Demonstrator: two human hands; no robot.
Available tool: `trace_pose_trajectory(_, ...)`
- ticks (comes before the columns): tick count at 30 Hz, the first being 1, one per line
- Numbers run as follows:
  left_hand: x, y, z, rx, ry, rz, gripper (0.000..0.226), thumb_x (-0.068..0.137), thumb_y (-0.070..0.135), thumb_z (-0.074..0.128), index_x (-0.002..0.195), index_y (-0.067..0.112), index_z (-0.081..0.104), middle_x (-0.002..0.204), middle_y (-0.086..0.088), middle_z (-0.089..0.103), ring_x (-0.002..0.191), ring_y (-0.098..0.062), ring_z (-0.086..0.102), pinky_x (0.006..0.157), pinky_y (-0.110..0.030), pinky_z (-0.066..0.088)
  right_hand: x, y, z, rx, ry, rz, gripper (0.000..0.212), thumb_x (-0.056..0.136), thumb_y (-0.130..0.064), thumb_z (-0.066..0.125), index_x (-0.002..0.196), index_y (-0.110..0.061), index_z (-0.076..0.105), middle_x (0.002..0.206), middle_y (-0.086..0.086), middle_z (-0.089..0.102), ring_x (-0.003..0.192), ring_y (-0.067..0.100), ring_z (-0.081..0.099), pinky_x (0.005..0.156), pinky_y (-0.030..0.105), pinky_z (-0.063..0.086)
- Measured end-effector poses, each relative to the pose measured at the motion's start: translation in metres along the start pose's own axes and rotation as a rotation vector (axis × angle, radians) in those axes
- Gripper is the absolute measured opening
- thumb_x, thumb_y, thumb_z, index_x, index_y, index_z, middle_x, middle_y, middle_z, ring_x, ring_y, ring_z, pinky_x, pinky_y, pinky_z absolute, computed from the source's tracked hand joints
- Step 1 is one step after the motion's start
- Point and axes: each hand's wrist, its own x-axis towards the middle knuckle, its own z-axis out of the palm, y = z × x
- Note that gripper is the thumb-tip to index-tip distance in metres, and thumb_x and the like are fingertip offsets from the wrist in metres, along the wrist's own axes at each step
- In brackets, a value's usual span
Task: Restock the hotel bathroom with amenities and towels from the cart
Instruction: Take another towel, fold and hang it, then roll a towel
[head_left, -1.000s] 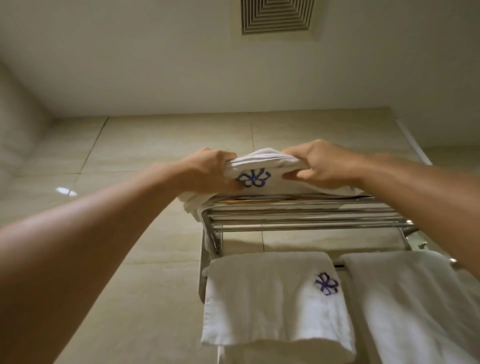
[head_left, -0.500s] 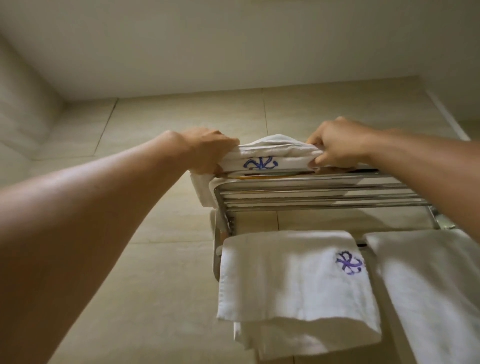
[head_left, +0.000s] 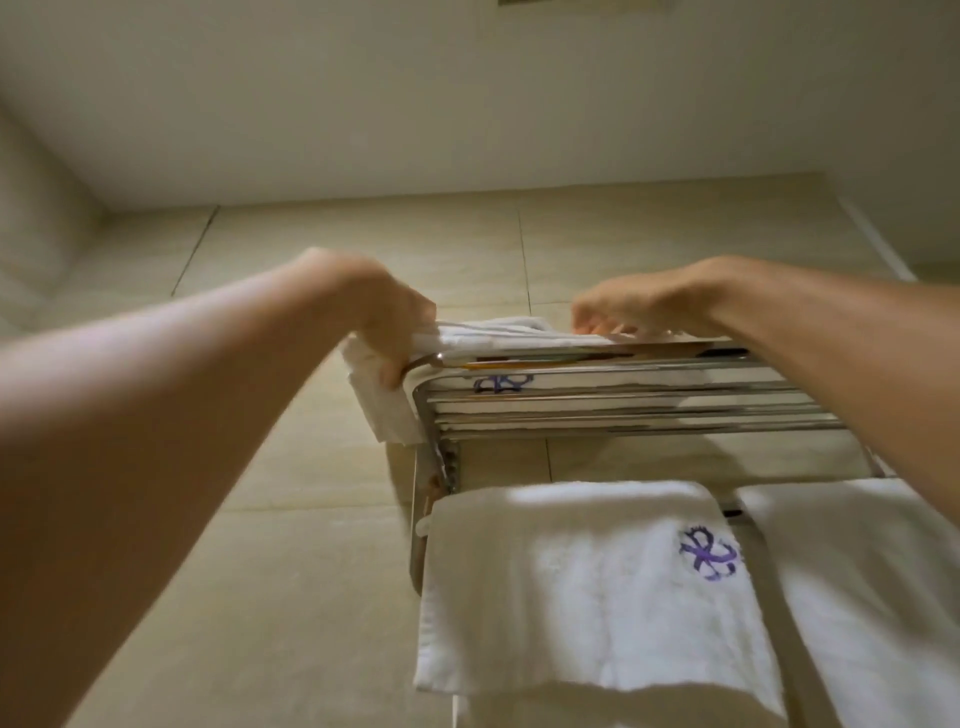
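**Towel on the top rack**

Both arms up! The folded white towel lies on the chrome rack, at 12 o'clock. Left hand grips its left end, fingers curled over the edge at 9 o'clock. Right hand hovers at its right end, fingers loosely curled; any pinch unclear. Two hanging towels at 5 o'clock.

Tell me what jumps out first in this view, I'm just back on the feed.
Two bare arms reach up to a chrome wall rack: the left hand grips the end of a folded white towel on the top shelf, and the right hand rests its fingertips on the towel's other end. Below, a white towel with a purple logo hangs from the rail, another white towel beside it.
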Motion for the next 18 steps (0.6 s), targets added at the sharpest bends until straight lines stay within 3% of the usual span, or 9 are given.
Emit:
trace_pose_trajectory(2, -0.016, -0.001, -0.020, -0.263, -0.226, -0.008, 0.061, 0.081, 0.016, 0.074, 0.133, 0.029, 0.045, 0.137, 0.001, 0.050, 0.128, -0.025, 0.045, 0.113, -0.043, 0.032, 0.002, -0.005, 0.002, -0.033, 0.136, -0.118, 0.043, 0.107, -0.043, 0.028, 0.129, -0.016, 0.054, 0.131, -0.001, 0.054, 0.113, 0.012, 0.050, 0.097, 0.037, 0.042)
trace_pose_trajectory(3, -0.021, 0.001, -0.028, -0.422, -0.253, 0.008, 0.064, 0.084, 0.012, 0.068, 0.140, 0.029, 0.042, 0.146, 0.002, 0.042, 0.138, -0.026, 0.036, 0.118, -0.044, 0.022, 0.005, -0.009, 0.006, -0.080, 0.219, -0.197, 0.040, 0.108, -0.041, 0.027, 0.131, -0.018, 0.050, 0.130, -0.002, 0.051, 0.110, 0.012, 0.048, 0.097, 0.034, 0.040)
trace_pose_trajectory(5, -0.025, 0.018, -0.038, -0.688, -0.096, 0.080, 0.055, 0.092, 0.016, 0.055, 0.146, 0.020, 0.041, 0.155, -0.001, 0.035, 0.143, -0.024, 0.032, 0.119, -0.043, 0.017, 0.008, -0.022, 0.016, -0.065, 0.202, -0.296, 0.038, 0.109, -0.038, 0.027, 0.137, -0.021, 0.046, 0.130, -0.004, 0.050, 0.112, 0.014, 0.049, 0.099, 0.033, 0.038)
trace_pose_trajectory(7, -0.023, 0.050, -0.035, -0.821, 0.183, 0.156, 0.042, 0.102, 0.028, 0.038, 0.140, 0.014, 0.048, 0.153, -0.005, 0.042, 0.134, -0.021, 0.043, 0.114, -0.040, 0.028, 0.011, -0.032, 0.021, -0.036, 0.090, -0.317, 0.037, 0.109, -0.037, 0.027, 0.134, -0.024, 0.053, 0.126, -0.003, 0.057, 0.112, 0.017, 0.054, 0.102, 0.036, 0.039)
trace_pose_trajectory(9, -0.019, 0.082, -0.023, -0.830, 0.287, 0.193, 0.048, 0.108, 0.036, 0.020, 0.133, 0.013, 0.053, 0.149, -0.010, 0.047, 0.125, -0.021, 0.049, 0.107, -0.038, 0.031, 0.008, -0.029, 0.020, -0.050, 0.094, -0.304, 0.034, 0.109, -0.032, 0.031, 0.125, -0.021, 0.059, 0.117, 0.000, 0.062, 0.105, 0.018, 0.058, 0.097, 0.034, 0.041)
trace_pose_trajectory(12, -0.009, 0.096, -0.010, -0.791, 0.139, 0.177, 0.064, 0.107, 0.048, 0.010, 0.146, 0.012, 0.045, 0.153, -0.007, 0.042, 0.137, -0.023, 0.041, 0.116, -0.039, 0.023, 0.003, -0.014, 0.017, -0.202, 0.063, -0.185, 0.037, 0.110, -0.023, 0.025, 0.117, -0.012, 0.060, 0.120, 0.008, 0.059, 0.101, 0.019, 0.057, 0.094, 0.035, 0.041)
trace_pose_trajectory(13, -0.007, 0.095, -0.010, -0.730, 0.101, 0.180, 0.063, 0.107, 0.048, 0.011, 0.144, 0.012, 0.047, 0.149, -0.006, 0.046, 0.132, -0.022, 0.045, 0.114, -0.040, 0.028, 0.002, -0.010, 0.017, -0.221, 0.032, -0.145, 0.040, 0.110, -0.024, 0.023, 0.115, -0.010, 0.060, 0.120, 0.010, 0.060, 0.104, 0.021, 0.057, 0.096, 0.037, 0.043)
trace_pose_trajectory(16, -0.007, 0.090, -0.013, -0.612, 0.076, 0.171, 0.048, 0.109, 0.037, 0.023, 0.125, 0.013, 0.060, 0.120, -0.009, 0.065, 0.095, -0.018, 0.060, 0.078, -0.032, 0.044, 0.001, -0.009, 0.014, -0.263, -0.014, -0.085, 0.035, 0.110, -0.027, 0.019, 0.098, -0.017, 0.050, 0.097, 0.001, 0.050, 0.078, 0.009, 0.045, 0.080, 0.032, 0.039)
trace_pose_trajectory(18, -0.006, 0.086, -0.011, -0.618, 0.043, 0.158, 0.045, 0.109, 0.036, 0.025, 0.117, 0.014, 0.063, 0.111, -0.011, 0.069, 0.097, -0.023, 0.064, 0.081, -0.034, 0.047, 0.002, -0.010, 0.011, -0.343, 0.005, -0.064, 0.030, 0.108, -0.027, 0.019, 0.094, -0.018, 0.044, 0.092, 0.001, 0.043, 0.071, 0.009, 0.038, 0.076, 0.032, 0.034)
